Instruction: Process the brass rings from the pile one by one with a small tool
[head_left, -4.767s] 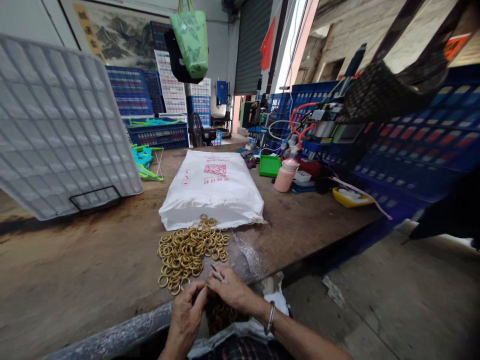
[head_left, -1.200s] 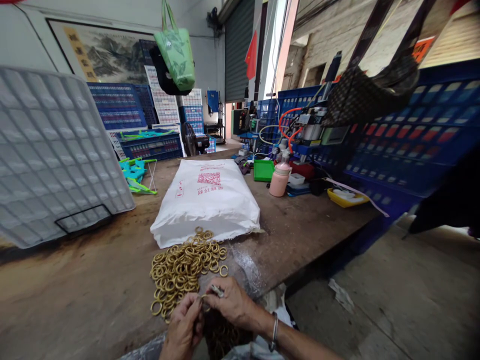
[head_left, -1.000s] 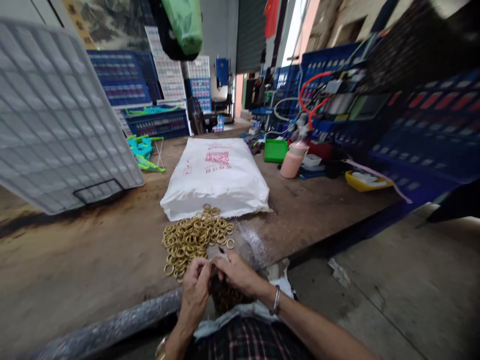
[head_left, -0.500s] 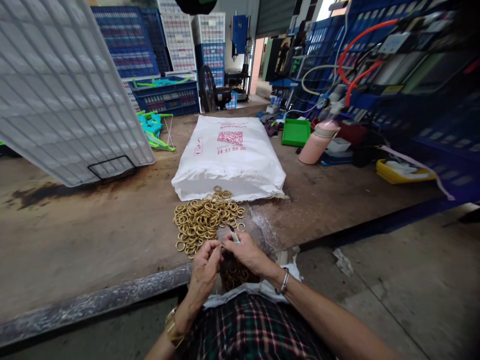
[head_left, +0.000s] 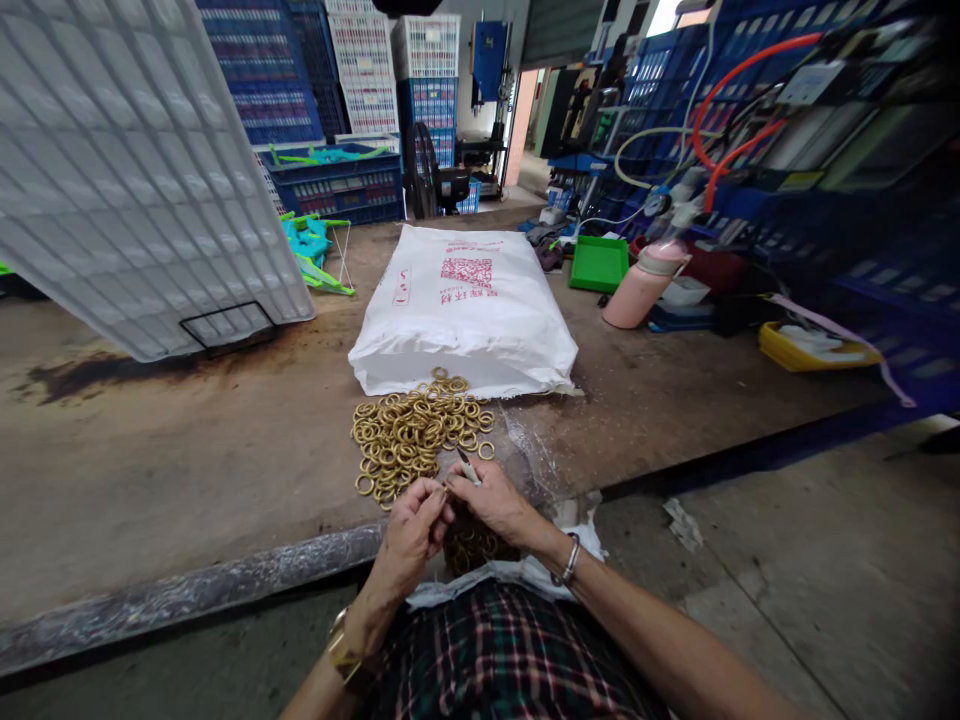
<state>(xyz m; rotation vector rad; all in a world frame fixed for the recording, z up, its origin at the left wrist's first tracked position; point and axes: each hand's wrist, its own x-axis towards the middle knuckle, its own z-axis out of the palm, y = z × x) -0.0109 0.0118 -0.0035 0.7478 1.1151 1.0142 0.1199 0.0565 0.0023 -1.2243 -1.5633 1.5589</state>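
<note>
My left hand [head_left: 415, 528] is closed in a pinch, with a sliver of a brass-coloured ring [head_left: 448, 489] showing at the fingertips; most of it is hidden. Close against it, my right hand [head_left: 491, 500] grips a small knife [head_left: 469, 468] with a pale handle and a dark, pointed tip facing up and away. A heap of brass-coloured rings [head_left: 409, 432] lies on the table just beyond both hands. Below the hands, more rings [head_left: 474, 545] sit in shadow at my lap, above a pale cloth edge [head_left: 495, 575].
A stuffed white sack [head_left: 465, 320] lies behind the heap on the brown table [head_left: 247, 450]. A white crate [head_left: 157, 190] leans at left. At right are a green tray [head_left: 598, 263], a pink bottle [head_left: 637, 292] and a yellow tray [head_left: 814, 350].
The view has shifted slightly. My left fingers have curled and turned a little at the pinch, while my right hand keeps its grip on the small knife.
</note>
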